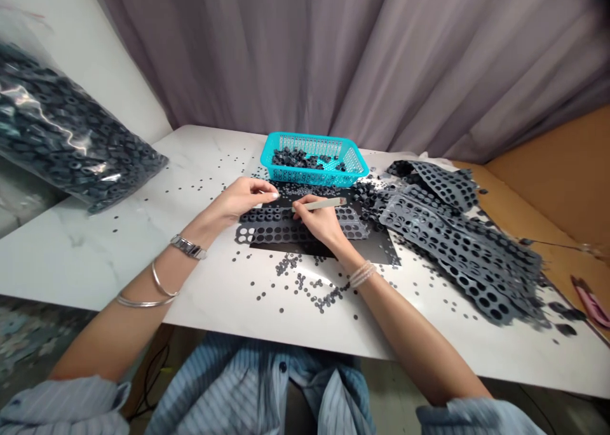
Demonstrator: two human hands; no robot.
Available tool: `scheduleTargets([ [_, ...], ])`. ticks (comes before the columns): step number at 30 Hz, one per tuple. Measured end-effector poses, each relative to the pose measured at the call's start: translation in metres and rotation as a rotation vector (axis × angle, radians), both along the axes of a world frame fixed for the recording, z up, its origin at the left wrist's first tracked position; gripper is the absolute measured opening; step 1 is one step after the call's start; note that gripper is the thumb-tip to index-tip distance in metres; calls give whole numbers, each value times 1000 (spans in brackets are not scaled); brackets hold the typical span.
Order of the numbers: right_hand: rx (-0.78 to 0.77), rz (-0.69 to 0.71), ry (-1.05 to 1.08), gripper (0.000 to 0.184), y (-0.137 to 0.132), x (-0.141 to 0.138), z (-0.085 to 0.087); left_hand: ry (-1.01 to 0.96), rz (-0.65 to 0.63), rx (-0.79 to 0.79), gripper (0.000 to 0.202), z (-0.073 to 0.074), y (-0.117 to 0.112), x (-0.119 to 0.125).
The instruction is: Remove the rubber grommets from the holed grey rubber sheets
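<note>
A black rubber sheet (281, 228) full of punched rings lies on the white table (95, 251) in front of me. My left hand (243, 197) rests on the sheet's far left edge, fingers curled and pressing it down. My right hand (319, 222) is closed on a pale flat stick-like tool (321, 204), whose tip lies over the sheet. Small black rings and discs (314, 292) are scattered on the table just below the sheet.
A turquoise basket (355, 162) holding black rings stands behind the sheet. A heap of perforated black sheets (457, 238) lies to the right. A clear bag of black rings (61, 136) sits at the left. A pink cutter (591, 301) lies far right on brown board.
</note>
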State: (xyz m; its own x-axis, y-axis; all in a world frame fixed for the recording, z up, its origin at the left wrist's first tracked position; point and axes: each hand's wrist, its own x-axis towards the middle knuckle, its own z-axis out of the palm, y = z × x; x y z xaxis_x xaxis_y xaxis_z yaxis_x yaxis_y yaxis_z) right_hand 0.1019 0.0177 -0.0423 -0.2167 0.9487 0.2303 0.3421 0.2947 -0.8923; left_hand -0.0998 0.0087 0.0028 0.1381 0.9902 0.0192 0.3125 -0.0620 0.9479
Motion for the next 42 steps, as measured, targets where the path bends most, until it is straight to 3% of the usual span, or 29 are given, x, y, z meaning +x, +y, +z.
scheduleTargets([
  [2,-56,-39,106,21,2,3,-2,-226,47,-124,18,-4,3,-1],
  [5,-99,-77,207,22,3,5,-2,-501,14,-283,14,-8,6,2],
  [9,-124,-91,246,22,3,5,-2,-671,-13,-407,4,-5,4,7],
  [19,-148,-93,252,23,3,4,-5,-671,23,-417,13,-3,0,13],
  [25,-172,-91,307,21,2,2,1,-620,60,-381,32,-4,4,12],
  [29,-202,-75,310,18,4,-1,10,-580,77,-342,12,-8,6,10],
  [30,-219,-64,291,18,3,-2,10,-557,85,-325,6,-9,6,9],
  [32,-238,-37,243,16,1,-5,8,-419,82,-264,16,-9,3,8],
  [38,-79,-1,53,22,-10,-8,-2,514,-30,237,21,-8,-10,8],
  [42,-19,19,-26,23,-14,-8,2,709,-131,393,24,-19,-14,7],
])
